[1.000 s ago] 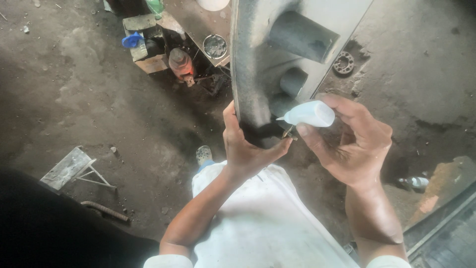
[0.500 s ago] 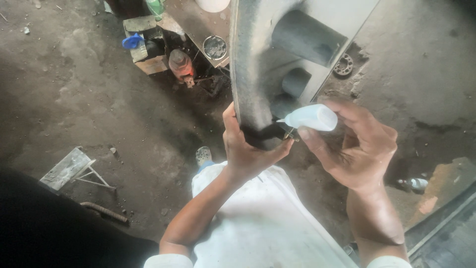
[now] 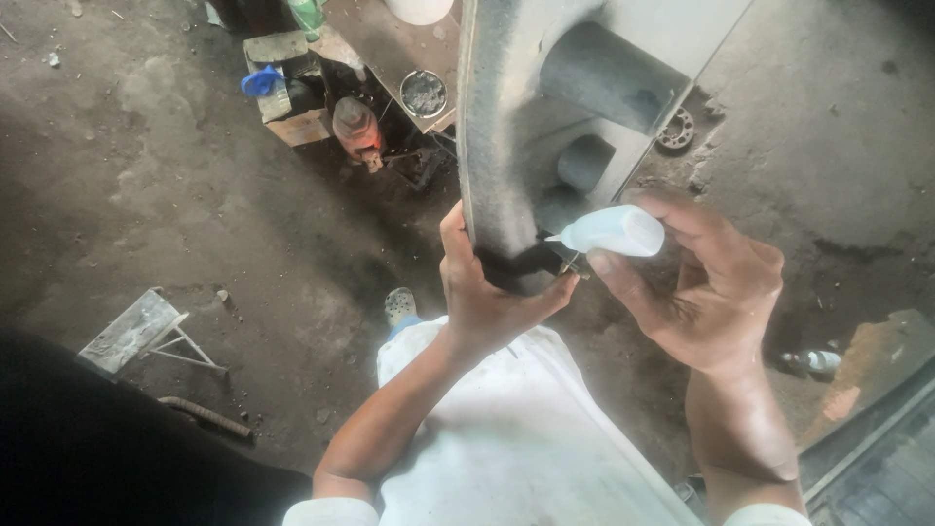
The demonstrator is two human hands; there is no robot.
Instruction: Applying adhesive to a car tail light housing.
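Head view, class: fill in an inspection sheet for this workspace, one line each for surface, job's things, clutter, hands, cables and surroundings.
Surface: dirt floor, dusty and stained.
Job's things: grey panel held upright; small white bottle with its nozzle at the panel's lower edge.
Clutter: metal bracket, rod, bearing ring, round tin, orange-capped jar, blue-capped box, second small bottle.
Hands: left hand has its grip on the panel's lower end; right hand holds the bottle.
Cables: nothing seen.
Surroundings: white cloth under the forearms; metal rail at lower right.
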